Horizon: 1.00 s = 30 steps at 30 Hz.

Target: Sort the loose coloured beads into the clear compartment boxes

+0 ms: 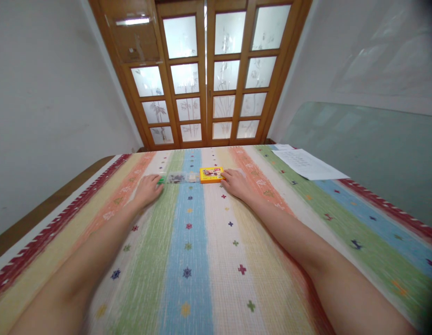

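My left hand (149,189) lies on the striped tablecloth (190,242), its fingers bent around the end of a small green item (161,180), mostly hidden, whose kind I cannot make out. Right beside that, a clear plastic packet (177,177) with dark pieces inside lies flat. A small pale beige piece (194,177) comes between the packet and a yellow-orange box (211,175) with printed pictures on top. My right hand (236,183) has its fingers and thumb at the box's right edge. Together these things form a row across the cloth.
White printed sheets (308,164) lie at the table's far right. A pale green board-like surface (369,139) stands along the right side. Wooden doors with frosted panes (223,74) rise behind the far edge, and a brown wooden edge (55,200) runs along the left.
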Each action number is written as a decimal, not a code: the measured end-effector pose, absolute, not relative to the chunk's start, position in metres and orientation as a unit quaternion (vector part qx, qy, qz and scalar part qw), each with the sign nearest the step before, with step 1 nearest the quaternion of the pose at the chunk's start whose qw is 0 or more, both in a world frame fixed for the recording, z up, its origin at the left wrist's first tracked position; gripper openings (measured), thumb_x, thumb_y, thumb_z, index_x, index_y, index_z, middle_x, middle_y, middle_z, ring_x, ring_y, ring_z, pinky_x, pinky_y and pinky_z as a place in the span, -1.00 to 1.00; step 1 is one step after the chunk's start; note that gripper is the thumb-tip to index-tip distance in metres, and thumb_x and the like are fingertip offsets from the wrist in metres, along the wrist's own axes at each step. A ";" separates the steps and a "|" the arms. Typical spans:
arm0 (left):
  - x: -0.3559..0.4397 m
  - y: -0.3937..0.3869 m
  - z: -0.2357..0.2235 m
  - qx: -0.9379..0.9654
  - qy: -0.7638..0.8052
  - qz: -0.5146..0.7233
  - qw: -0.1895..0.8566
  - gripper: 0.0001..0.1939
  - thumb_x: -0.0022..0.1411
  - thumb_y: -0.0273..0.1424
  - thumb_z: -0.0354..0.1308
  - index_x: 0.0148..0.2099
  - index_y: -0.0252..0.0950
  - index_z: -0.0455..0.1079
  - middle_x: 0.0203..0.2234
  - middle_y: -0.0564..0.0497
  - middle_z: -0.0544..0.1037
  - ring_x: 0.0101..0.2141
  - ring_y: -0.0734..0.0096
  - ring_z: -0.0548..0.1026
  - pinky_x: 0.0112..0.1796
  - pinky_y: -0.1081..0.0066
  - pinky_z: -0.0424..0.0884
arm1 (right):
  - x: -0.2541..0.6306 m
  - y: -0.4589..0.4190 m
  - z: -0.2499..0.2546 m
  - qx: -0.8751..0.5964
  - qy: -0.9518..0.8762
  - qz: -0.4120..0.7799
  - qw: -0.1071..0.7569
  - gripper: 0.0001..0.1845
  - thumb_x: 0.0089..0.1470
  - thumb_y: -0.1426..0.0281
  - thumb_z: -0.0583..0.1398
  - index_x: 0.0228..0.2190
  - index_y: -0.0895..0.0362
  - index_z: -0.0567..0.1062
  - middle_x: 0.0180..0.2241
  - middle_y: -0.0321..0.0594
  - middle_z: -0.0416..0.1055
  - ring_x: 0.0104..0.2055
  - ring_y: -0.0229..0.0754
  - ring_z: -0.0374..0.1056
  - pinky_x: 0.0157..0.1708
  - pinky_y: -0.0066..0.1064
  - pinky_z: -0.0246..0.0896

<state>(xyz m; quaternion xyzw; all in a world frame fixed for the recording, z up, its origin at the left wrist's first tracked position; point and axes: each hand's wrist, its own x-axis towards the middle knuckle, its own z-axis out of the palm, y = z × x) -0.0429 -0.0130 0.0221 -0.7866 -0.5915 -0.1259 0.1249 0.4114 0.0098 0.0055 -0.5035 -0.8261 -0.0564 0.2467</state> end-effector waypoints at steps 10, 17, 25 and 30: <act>-0.038 -0.020 0.007 -0.788 -0.602 -0.100 0.081 -0.29 0.49 -0.05 -0.05 0.51 -0.31 0.15 0.47 -0.26 0.20 0.46 -0.02 0.15 0.41 -0.06 0.04 | 0.412 0.010 0.004 -0.507 -0.826 -0.046 0.243 -0.65 0.39 0.28 0.13 0.10 0.08 0.56 0.17 -0.02 0.49 0.19 0.05 0.37 0.24 -0.16 0.18; -0.024 -0.022 0.005 -0.782 -0.614 -0.076 0.078 -0.22 0.47 -0.04 -0.07 0.56 -0.37 0.07 0.50 -0.27 0.13 0.48 -0.05 0.09 0.42 -0.07 0.01 | 0.409 0.005 0.009 -0.522 -0.827 -0.039 0.204 -0.58 0.40 0.24 0.12 0.19 0.07 0.50 0.24 -0.01 0.42 0.23 0.07 0.33 0.25 -0.15 0.18; -0.015 -0.027 0.009 -0.775 -0.624 -0.074 0.064 -0.16 0.47 0.10 -0.12 0.58 -0.27 0.04 0.52 -0.23 0.08 0.49 -0.09 0.05 0.41 -0.03 0.03 | 0.399 -0.006 0.015 -0.528 -0.835 -0.059 0.142 -0.40 0.42 0.14 0.08 0.38 0.04 0.32 0.38 0.07 0.21 0.40 0.20 0.12 0.36 0.04 0.01; 0.001 -0.029 0.018 -0.769 -0.635 -0.051 0.052 -0.19 0.49 0.12 -0.18 0.55 -0.25 0.12 0.50 -0.24 0.13 0.47 -0.10 0.10 0.41 -0.04 0.01 | 0.401 -0.007 0.012 -0.548 -0.824 -0.057 0.132 -0.34 0.44 0.08 0.01 0.43 0.02 0.21 0.43 0.05 0.13 0.44 0.22 0.07 0.38 0.08 -0.05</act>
